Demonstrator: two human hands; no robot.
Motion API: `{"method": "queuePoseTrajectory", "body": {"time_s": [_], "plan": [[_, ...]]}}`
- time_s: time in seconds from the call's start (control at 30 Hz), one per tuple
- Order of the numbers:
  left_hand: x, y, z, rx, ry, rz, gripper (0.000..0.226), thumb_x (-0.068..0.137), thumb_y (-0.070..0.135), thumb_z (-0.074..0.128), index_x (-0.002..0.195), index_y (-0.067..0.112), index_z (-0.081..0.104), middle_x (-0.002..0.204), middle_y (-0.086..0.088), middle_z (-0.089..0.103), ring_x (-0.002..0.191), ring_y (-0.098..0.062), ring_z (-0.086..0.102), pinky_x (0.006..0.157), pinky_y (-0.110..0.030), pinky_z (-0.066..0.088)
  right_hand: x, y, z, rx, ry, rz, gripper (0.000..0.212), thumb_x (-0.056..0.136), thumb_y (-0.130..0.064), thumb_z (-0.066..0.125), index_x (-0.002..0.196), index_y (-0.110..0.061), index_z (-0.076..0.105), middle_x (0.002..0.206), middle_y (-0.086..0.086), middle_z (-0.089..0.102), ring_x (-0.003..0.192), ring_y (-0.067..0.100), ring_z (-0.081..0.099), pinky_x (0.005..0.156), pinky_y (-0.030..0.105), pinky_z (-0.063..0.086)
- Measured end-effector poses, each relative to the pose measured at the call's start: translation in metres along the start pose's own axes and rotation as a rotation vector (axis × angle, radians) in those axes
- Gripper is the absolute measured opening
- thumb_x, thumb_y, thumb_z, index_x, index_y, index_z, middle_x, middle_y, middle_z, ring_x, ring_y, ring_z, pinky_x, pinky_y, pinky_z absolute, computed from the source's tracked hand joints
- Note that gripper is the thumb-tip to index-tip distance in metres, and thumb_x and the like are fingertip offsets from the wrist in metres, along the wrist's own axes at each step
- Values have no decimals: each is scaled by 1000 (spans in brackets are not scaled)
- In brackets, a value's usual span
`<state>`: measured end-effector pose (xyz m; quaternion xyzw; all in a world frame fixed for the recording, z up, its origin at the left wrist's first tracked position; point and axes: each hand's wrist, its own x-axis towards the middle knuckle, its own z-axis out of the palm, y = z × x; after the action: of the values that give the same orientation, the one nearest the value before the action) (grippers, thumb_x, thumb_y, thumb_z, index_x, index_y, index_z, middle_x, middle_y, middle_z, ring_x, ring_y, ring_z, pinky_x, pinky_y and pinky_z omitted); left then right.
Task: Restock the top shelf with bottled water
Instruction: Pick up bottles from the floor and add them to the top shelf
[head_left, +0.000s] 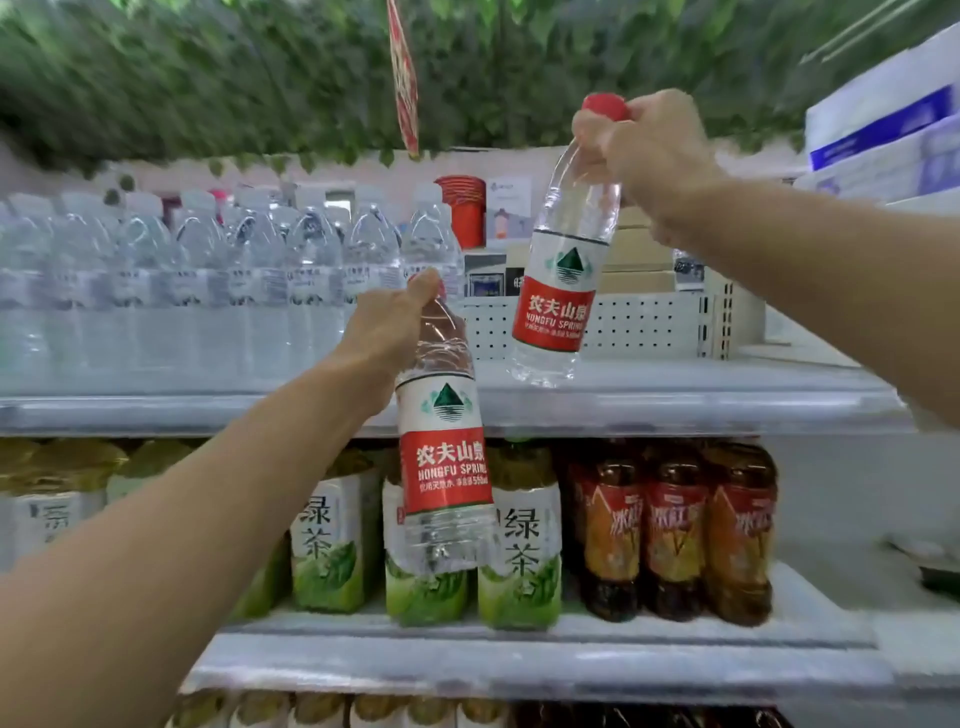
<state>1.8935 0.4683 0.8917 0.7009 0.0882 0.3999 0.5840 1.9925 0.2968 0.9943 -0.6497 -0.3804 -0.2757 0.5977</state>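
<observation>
Head view: right hand and left hand each grip a water bottle by the neck; lower the right bottle upright onto the top shelf, beside the row of bottles.

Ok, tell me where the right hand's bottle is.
In the head view, right of centre, the right hand holds the bottle by its neck, tilted, its base just over the top shelf, right of the clear-bottle row.

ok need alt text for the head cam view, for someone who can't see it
Each hand grips a red-labelled water bottle by its neck: the right hand holds its bottle tilted over the top shelf, the left hand holds its bottle lower, in front of green tea bottles.
</observation>
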Motion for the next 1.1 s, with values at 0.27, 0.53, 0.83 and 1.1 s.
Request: {"method": "queuePoseTrajectory", "body": {"time_s": [0.27, 0.53, 0.83, 1.1], "plan": [[31, -13, 3, 4, -9, -81, 27, 95, 35, 58, 88, 9, 62, 88, -14, 75, 67, -27, 67, 79, -44, 57, 45, 34, 54, -41, -76, 46, 23, 94, -29, 64, 107, -10, 66, 104, 8, 71, 95, 17, 69, 79, 26, 55], [39, -25, -4, -2, -62, -79, 28, 94, 38, 58, 88, 11, 64, 91, -15, 76, 76, -29, 67, 90, -49, 54, 61, 44, 80, -87, -266, 216, 30, 89, -42, 68, 108, -19, 61, 114, 4, 67, 107, 26, 64, 89, 47, 53], [42, -29, -7, -15, -86, -72, 30, 94, 39, 57, 87, 10, 65, 94, -16, 75, 77, -30, 68, 90, -50, 55, -38, 91, 72, -255, -512, 311, 28, 83, -18, 77, 105, -20, 58, 102, 4, 67, 100, 24, 63, 84, 43, 56], [46, -33, -7, -29, -99, -71, 30, 96, 38, 56, 92, 9, 64, 97, -18, 74, 75, -28, 67, 88, -47, 55, -22, 116, 101, -233, -455, 338, 37, 79, -17, 81, 110, -16, 60, 104, 5, 66, 97, 21, 62, 77, 36, 56]]}}
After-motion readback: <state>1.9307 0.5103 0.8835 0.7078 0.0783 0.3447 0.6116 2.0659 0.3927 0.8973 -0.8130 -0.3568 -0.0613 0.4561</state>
